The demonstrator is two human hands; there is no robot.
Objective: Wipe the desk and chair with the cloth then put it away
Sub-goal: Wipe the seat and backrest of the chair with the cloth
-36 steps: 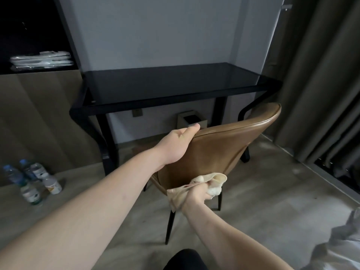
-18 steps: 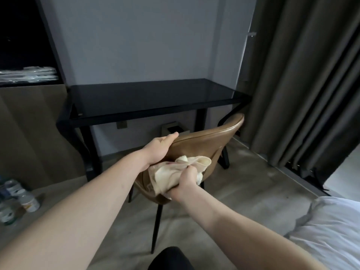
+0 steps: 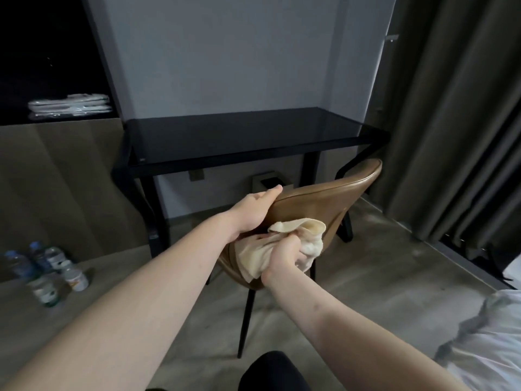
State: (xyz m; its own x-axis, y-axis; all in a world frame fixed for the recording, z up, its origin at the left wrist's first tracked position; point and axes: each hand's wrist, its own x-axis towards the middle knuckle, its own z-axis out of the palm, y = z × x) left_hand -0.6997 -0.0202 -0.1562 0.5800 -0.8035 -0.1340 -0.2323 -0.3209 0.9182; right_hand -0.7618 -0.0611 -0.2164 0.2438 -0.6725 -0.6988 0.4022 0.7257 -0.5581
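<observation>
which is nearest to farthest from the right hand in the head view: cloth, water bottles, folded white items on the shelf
From the right hand:
1. cloth, held in its grip against the chair back.
2. water bottles, on the floor far left.
3. folded white items, up on the dark shelf, upper left.

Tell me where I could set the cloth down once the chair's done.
The desk top shows bare from the left frame to the curtain. Floor right of the chair, toward the curtain, is open too. Bottles crowd the floor at left. The cloth is in your right hand.
</observation>
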